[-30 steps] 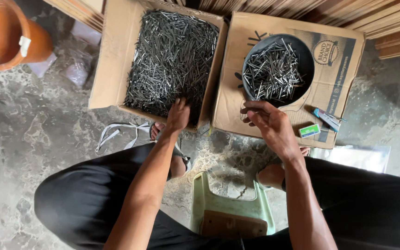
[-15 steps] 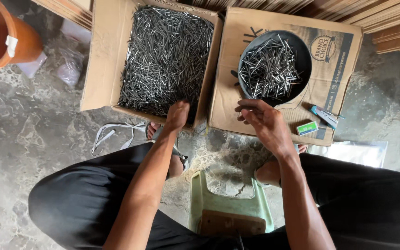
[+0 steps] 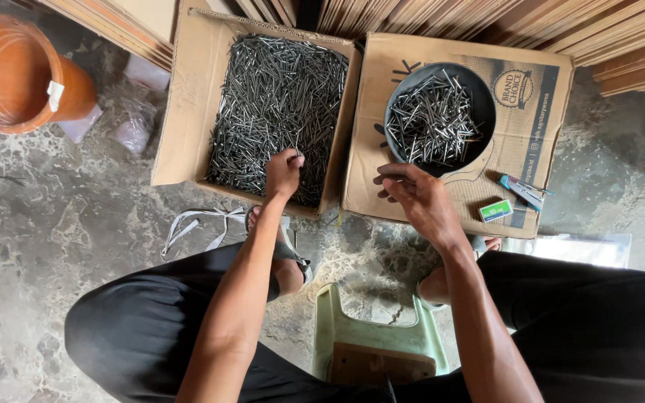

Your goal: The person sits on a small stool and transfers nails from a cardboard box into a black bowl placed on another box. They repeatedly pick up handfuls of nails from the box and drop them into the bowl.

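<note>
An open cardboard box full of dark steel nails stands on the floor in front of me. My left hand is inside its near edge, fingers closed on a pinch of nails. To the right, a black round bowl holding more nails sits on a closed cardboard box. My right hand hovers at the bowl's near rim, fingers curled around a small bundle of nails.
An orange bucket stands at the far left. Stacked wooden slats run along the back. A small green box and a blue tool lie on the closed box. A green stool is between my legs on the stone floor.
My left hand has reached a little deeper into the nail box and closed on nails. My right hand has stayed near the bowl's rim. The view has shifted slightly.
</note>
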